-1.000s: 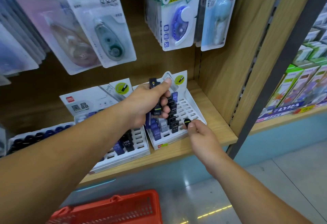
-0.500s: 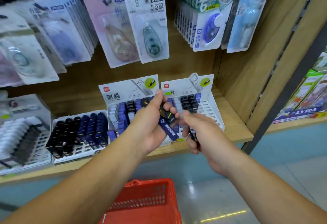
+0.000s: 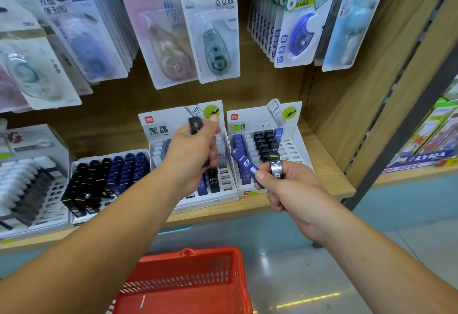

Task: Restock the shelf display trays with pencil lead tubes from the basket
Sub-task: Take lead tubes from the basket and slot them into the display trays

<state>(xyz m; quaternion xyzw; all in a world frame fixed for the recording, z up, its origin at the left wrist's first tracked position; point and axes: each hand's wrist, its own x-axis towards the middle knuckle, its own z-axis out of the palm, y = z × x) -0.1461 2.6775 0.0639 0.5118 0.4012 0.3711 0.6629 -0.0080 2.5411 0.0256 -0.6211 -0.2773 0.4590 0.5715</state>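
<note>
The left grip (image 3: 195,157) is raised in front of the middle display tray (image 3: 218,201) on the wooden shelf (image 3: 329,177). Its fingers are curled, and a dark pencil lead tube (image 3: 195,125) is pinched between thumb and fingers, its top standing clear above the knuckles. Whether more tubes are held lower in that grip cannot be told, as the back of the hand hides them.

The right grip (image 3: 285,187) is held just in front of the right display tray (image 3: 296,145) and is closed round two tubes. A blue tube marked 03 (image 3: 245,163) is pinned under the thumb and leans up to the left. A clear tube with a black cap (image 3: 275,165) is held upright just beside it on the right.

In the right tray, blue tubes are set in the left rows and black-capped tubes (image 3: 265,142) in the middle rows, while bare slots are seen on its right side. The middle tray is partly hidden by the left grip; tubes marked HB 05 are seen at its near end. Further left, a third tray (image 3: 74,217) is filled with black and dark blue tubes.

A red basket (image 3: 188,251) is seen on the floor near the viewer, below and between the two arms. Carded correction tape packs (image 3: 213,33) are hung on the back panel above the trays
</note>
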